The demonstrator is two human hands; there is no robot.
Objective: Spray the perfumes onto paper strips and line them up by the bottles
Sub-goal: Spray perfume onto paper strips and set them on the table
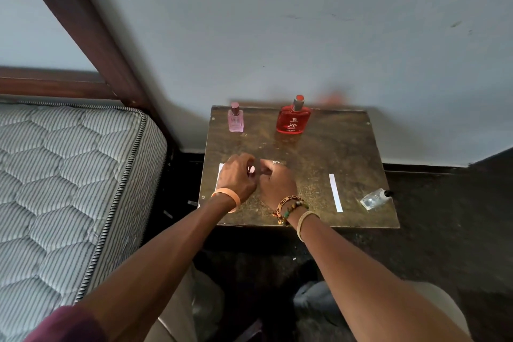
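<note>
Red bottle (293,119): upright at table's far edge, label reading "RED ZX" under an R logo; smaller print illegible.
Pink bottle (236,118): upright at far left, label too faint to read.
Clear bottle (375,198): lying on its side near right edge, just beside a white paper strip (336,192).
Left hand (236,177): curled around a small pink-topped item (251,169), possibly a cap or sprayer; partly covering a second strip (220,173).
Right hand (276,181): fingers pinched narrow, meeting the left; held object hidden.
Table (347,147): speckled brown top against a pale wall.
Mattress (69,175): striped, quilted, at left.
</note>
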